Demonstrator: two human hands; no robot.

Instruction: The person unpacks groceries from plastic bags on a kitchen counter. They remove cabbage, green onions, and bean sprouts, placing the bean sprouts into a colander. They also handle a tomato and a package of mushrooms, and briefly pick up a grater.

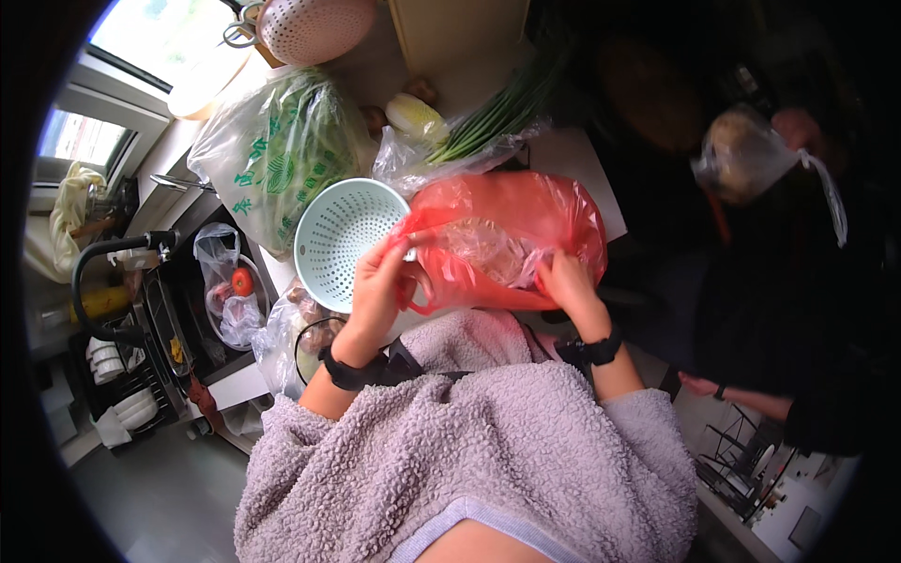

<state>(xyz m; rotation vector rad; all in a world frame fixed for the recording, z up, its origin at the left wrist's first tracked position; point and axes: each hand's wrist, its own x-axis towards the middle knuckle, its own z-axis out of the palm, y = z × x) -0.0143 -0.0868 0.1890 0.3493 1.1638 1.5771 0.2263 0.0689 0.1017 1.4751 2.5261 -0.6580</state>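
Note:
A red plastic bag [563, 200] lies on the counter before me with its mouth held apart. My left hand [383, 281] pinches its left edge beside a pale blue colander [345, 239]. At the bag's right side, my right hand [566, 278] grips the rim; some of its fingertips are hidden. Crumpled clear plastic [486, 250] shows inside the opening, and what it wraps is unclear. Behind the red bag, green onions [486, 127] and a napa cabbage [415, 116] rest by clear plastic. A large clear bag of leafy greens [310, 141] stands behind the colander.
Left is a sink with a black faucet [84, 281] and a bowl holding a tomato [242, 281]. A bag of mushrooms [310, 324] sits near my left wrist. A pink colander [310, 28] stands behind. On the right, another person in dark clothing holds a clear bag [746, 158].

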